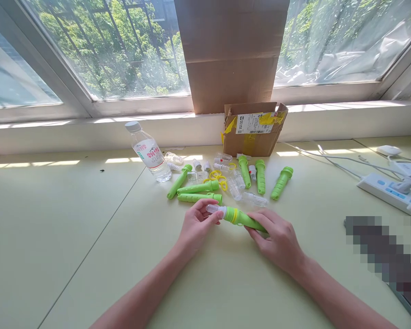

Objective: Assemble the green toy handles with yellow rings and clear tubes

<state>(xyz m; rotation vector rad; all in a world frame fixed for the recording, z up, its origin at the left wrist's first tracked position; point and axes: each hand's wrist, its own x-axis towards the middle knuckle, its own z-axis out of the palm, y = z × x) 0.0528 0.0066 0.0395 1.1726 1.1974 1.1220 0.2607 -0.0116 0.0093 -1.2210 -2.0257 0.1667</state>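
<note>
My right hand (276,233) is wrapped round a green ribbed plastic tube (241,216) with a yellow ring near its threaded end. At that end, my left hand (199,224) pinches a small clear ribbed piece (213,209) with a white collar, which sits at the tube's mouth. Whether the collar is seated inside the tube I cannot tell. Just beyond my hands lie several similar green tubes (199,198), clear plastic covers (234,188) and yellow rings (215,175). Small white-and-clear pieces (252,172) lie among them.
A water bottle (150,153) stands tilted in view behind the pile, left of a cardboard box (251,137). A white power strip (388,192) with cables lies at the right. A blurred-out dark object (387,260) is at the right edge. Windows line the back.
</note>
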